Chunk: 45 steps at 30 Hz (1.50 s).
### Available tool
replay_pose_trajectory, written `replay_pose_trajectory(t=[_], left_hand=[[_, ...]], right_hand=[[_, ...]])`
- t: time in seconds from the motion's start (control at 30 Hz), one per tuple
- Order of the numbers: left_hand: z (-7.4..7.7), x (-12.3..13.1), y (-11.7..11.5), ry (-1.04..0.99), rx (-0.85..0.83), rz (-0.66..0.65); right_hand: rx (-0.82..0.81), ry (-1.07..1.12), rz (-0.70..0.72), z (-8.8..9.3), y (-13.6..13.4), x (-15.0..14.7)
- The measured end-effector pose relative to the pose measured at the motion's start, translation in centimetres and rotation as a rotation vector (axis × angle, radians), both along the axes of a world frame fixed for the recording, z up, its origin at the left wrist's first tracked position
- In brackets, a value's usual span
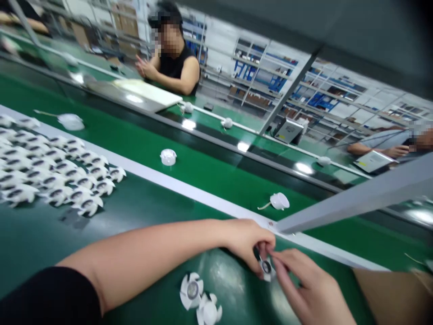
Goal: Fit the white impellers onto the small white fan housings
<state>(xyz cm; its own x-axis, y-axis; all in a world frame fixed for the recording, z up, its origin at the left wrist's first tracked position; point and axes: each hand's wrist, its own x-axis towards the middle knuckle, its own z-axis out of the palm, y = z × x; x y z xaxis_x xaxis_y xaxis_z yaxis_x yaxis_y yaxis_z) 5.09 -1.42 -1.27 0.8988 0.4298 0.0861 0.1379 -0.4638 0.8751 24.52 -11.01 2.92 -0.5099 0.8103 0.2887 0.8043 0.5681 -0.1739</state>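
White plastic bladed fitting (266,268) pinched between left hand (245,241) and right hand (307,286) fingertips, just above green conveyor belt (142,243)

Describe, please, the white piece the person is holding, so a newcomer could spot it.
Start on the green conveyor belt, near side. Pinched between left hand and right hand is a small white petalled plastic piece with a dark ring, the only one held.
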Motion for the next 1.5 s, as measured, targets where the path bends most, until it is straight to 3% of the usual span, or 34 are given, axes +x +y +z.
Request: replay_pose_trajectory(t=[0.13, 0.2, 0.23, 0.33, 0.4, 0.5, 0.6, 0.73, 0.83, 0.93, 1.17, 1.33, 1.5], left_hand=[[-0.4, 0.2, 0.6, 0.042, -0.017, -0.066], [-0.6, 0.1, 0.6, 0.081, 0.004, -0.07], [-0.6, 0.1, 0.5, 0.094, 0.018, -0.064], [-0.7, -0.2, 0.1, 0.07, 0.072, -0.026], [-0.8, -0.4, -0.1, 0.03, 0.1, -0.007], [-0.5, -0.6, -0.4, 0.001, 0.128, 0.012], [0.1, -0.6, -0.6, -0.001, 0.092, 0.067], [0.5, -0.1, -0.6, -0.099, -0.098, 0.156], [0.4, 0.3, -0.2, -0.166, -0.202, 0.217], [0.4, 0.6, 0.4, -0.187, -0.243, 0.272], [1.0, 0.4, 0.4, -0.197, -0.339, 0.27], [1.7, 0.1, 0.2, -0.087, -0.202, 0.199], [2.7, -0.2, 0.6, 0.142, -0.109, 0.189]], right_hand=[[0.037, 0.107, -0.096, 0.3, 7.8, -1.3], [0.014, -0.058, -0.188, 0.5, 11.7, -3.4], [-0.026, -0.175, -0.298, 0.6, 13.3, -4.6], [-0.178, -0.332, -0.625, 1.2, 16.7, -7.1], [-0.236, -0.31, -0.701, 1.6, 17.4, -7.5], [-0.238, -0.275, -0.679, 2.5, 15.6, -6.5], [-0.155, -0.113, -0.536, 2.8, 10.9, -4.4], [-0.016, 0.39, -0.276, 1.2, 3.7, -1.2], [-0.055, 0.63, -0.22, -0.4, 0.9, 0.9], [-0.078, 0.724, -0.214, -1.1, 0.5, 2.2], [-0.177, 0.557, -0.081, 0.4, 0.1, 2.4], [-0.292, 0.449, 0.107, -0.3, -0.5, 1.9], [-0.391, 0.505, -0.014, -1.4, -0.2, 1.3]])
